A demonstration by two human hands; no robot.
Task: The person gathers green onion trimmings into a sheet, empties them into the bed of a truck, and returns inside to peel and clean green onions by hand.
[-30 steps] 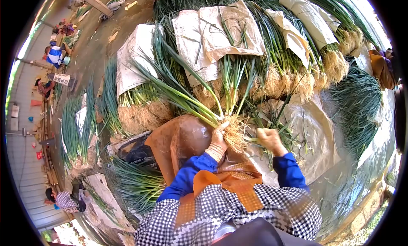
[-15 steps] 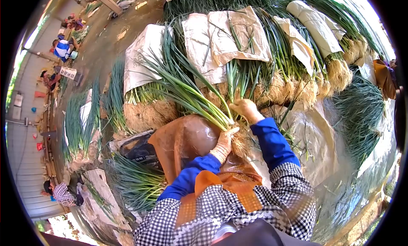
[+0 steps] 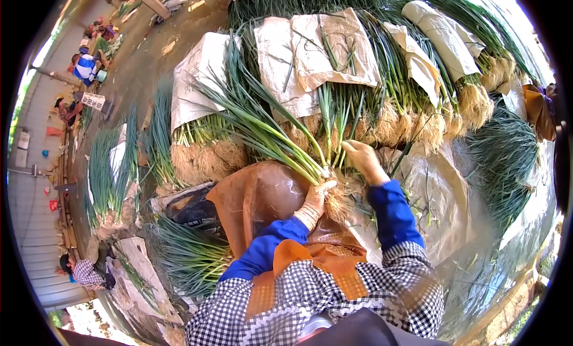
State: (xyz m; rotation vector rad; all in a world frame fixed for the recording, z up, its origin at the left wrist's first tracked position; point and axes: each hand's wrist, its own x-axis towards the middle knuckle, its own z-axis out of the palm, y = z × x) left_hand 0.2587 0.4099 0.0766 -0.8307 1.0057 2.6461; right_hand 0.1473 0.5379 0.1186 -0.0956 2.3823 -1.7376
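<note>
My left hand [image 3: 315,200] is closed round the lower stalks of a bunch of green onions [image 3: 280,144], just above their tan roots. The leaves fan out to the upper left over the brown apron on my knee. My right hand [image 3: 363,160] is beside the bunch, fingers pinched together near some upright green stalks [image 3: 335,131]; what lies between the fingertips is too small to make out. Behind both hands lies a row of green onions with bushy roots [image 3: 388,122], partly covered by pale sacking [image 3: 334,53].
More green onions [image 3: 194,256] lie at my left side, with a further heap [image 3: 504,158] at the right. Pale sheeting [image 3: 439,208] with leaf scraps covers the ground on the right. Other people [image 3: 86,68] sit along the far left, one [image 3: 89,271] nearer.
My right hand has moved right and slightly down, away from the bunch's stalks. My left hand keeps its hold on the green onions in nearly the same place.
</note>
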